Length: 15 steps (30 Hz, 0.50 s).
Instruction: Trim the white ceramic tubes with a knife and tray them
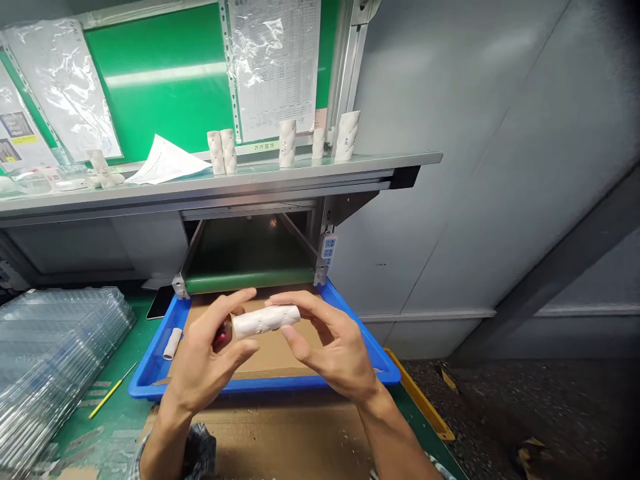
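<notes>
A white tube with a bumpy, twisted surface (267, 321) lies nearly level between my hands, above the blue tray. My right hand (333, 343) grips its right end, thumb below and fingers behind and above. My left hand (207, 350) is at the tube's left end, with thumb and index finger apart around it. Partly hidden in the left hand's curled fingers is a small dark red object (221, 339), whose kind I cannot make out. Another white tube (173, 344) rests in the left side of the tray.
Cardboard lines the blue tray (305, 383), which sits below the end of a green conveyor belt (250, 280). Clear plastic trays (55, 360) are stacked at left, near a yellow thin-tipped tool (107, 398). Several white tubes (287, 143) stand on the shelf (240, 181). A yellow tray (425, 407) is at right.
</notes>
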Each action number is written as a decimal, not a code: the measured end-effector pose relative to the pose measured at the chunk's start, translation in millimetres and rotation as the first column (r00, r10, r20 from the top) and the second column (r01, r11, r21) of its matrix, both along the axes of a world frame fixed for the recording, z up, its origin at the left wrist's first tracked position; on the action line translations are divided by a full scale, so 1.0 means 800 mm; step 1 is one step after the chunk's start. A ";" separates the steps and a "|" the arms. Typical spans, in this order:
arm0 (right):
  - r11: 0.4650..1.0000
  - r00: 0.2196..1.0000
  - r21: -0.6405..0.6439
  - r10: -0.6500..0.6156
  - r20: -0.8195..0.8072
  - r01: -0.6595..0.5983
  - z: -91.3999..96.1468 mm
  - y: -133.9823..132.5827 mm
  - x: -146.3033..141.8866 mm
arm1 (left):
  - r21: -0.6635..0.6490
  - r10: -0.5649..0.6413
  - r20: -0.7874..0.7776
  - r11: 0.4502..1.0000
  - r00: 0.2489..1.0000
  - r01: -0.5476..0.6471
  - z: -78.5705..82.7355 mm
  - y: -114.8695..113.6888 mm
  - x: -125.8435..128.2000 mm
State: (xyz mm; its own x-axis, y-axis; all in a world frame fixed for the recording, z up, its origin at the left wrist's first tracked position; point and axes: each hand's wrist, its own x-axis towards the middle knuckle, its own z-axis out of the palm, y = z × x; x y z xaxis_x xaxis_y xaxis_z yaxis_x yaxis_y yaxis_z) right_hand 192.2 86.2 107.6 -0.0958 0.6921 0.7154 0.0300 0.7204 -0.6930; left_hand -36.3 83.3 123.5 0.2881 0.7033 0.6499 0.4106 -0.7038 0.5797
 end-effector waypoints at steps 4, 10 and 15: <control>0.987 0.991 0.113 -0.120 0.056 0.113 -0.004 0.002 0.005 | 0.117 0.156 -0.132 0.983 0.979 -0.141 0.008 -0.009 -0.004; 0.970 0.972 0.201 -0.171 0.159 0.137 -0.007 0.001 0.006 | 0.399 0.372 -0.356 0.890 0.857 -0.220 0.006 -0.024 0.015; 0.948 0.949 0.275 -0.223 0.224 0.158 -0.005 -0.003 0.004 | 0.431 0.454 -0.409 0.861 0.792 -0.272 0.005 -0.028 0.023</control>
